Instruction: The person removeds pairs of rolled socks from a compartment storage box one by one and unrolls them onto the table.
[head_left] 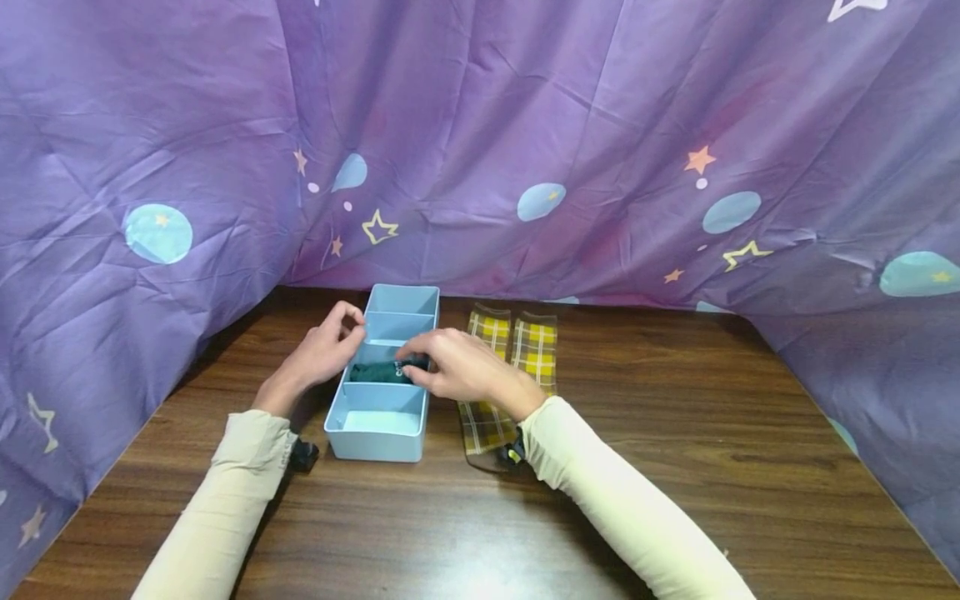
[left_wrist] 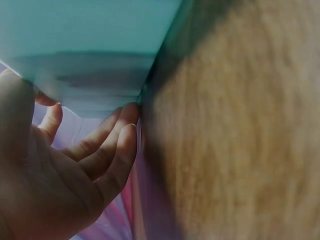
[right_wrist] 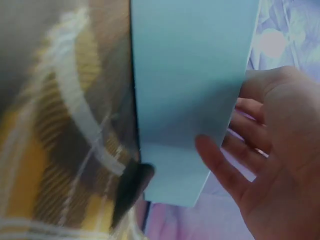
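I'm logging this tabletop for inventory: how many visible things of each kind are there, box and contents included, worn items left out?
Light blue divided box: 1
Dark green cloth bundle: 1
Yellow plaid socks: 2
Total: 4

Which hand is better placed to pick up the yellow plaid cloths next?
Right, most likely: the right hand is over the blue box, its wrist above the yellow plaid cloths. The left hand is at the box's opposite side, farther away.
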